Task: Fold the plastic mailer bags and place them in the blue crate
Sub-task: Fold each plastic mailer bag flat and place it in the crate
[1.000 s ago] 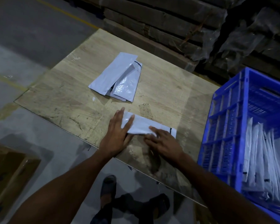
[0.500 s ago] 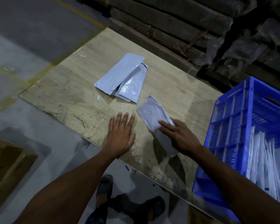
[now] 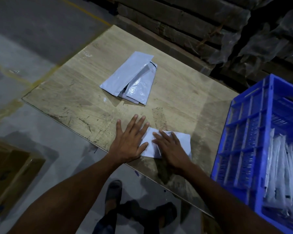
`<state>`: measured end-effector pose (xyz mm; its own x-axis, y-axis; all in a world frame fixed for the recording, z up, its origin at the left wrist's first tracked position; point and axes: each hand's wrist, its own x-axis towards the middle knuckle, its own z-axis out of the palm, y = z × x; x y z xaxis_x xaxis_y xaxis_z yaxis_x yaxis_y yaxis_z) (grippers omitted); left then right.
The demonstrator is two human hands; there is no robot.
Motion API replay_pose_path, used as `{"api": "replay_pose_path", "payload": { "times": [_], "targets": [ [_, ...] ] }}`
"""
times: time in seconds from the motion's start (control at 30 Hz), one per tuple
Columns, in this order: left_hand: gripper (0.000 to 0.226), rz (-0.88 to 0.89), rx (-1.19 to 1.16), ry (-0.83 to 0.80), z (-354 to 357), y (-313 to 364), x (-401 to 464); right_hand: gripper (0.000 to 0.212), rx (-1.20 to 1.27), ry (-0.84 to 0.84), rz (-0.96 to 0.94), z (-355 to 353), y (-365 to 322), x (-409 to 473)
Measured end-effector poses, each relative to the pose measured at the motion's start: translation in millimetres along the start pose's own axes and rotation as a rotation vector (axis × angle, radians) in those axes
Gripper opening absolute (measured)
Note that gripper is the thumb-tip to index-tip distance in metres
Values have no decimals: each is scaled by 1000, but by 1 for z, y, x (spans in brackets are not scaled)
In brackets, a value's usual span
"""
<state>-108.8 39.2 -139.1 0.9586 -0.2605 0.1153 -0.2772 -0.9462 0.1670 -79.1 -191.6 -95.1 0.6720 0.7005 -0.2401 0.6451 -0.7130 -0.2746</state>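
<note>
A folded white mailer bag (image 3: 183, 138) lies near the front edge of the wooden board (image 3: 85, 98). My left hand (image 3: 130, 141) lies flat with spread fingers, its thumb side on the bag's left end. My right hand (image 3: 171, 147) presses flat on the middle of the bag with straight fingers. A small pile of unfolded grey-white mailer bags (image 3: 132, 78) lies farther back on the board. The blue crate (image 3: 254, 132) stands to the right and holds several folded bags (image 3: 284, 168) on edge.
A cardboard box (image 3: 8, 176) sits on the floor at the lower left. Stacked flat cartons and crumpled plastic wrap (image 3: 201, 26) rise behind the board. My sandalled feet (image 3: 113, 191) stand below the board's front edge.
The bag, stretched out long under my right hand half a second ago, is now folded shorter. Both hands have come together and lie flat on it near the front edge.
</note>
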Motion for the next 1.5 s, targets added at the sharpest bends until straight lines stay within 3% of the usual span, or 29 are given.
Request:
{"api": "replay_pose_path", "payload": {
  "times": [0.1, 0.47, 0.63, 0.77, 1.0, 1.2, 1.37, 1.5],
  "targets": [
    [71, 46, 85, -75, 9, 0, -1, 55, 47, 123, 90, 13, -18, 3],
    [69, 29, 75, -70, 10, -1, 1, 78, -119, 105, 342, 24, -3, -10],
    [70, 16, 75, -155, 6, -1, 3, 81, -97, 104, 391, 23, 4, -17],
    [70, 35, 121, -166, -6, 0, 5, 74, 62, 186, 432, 15, 11, -19],
    [63, 97, 59, -137, 7, 68, 32, 59, -42, 292, 437, 32, 15, -22],
    [60, 62, 14, -75, 16, 70, 33, 57, -58, 342, 462, 37, 14, -23],
    [64, 56, -27, -131, 12, 64, 32, 57, -51, 287, 461, 33, 15, -24],
    [71, -105, -31, -73, 10, 44, 9, 61, -82, 186, 503, 31, 14, -20]
  ]
}}
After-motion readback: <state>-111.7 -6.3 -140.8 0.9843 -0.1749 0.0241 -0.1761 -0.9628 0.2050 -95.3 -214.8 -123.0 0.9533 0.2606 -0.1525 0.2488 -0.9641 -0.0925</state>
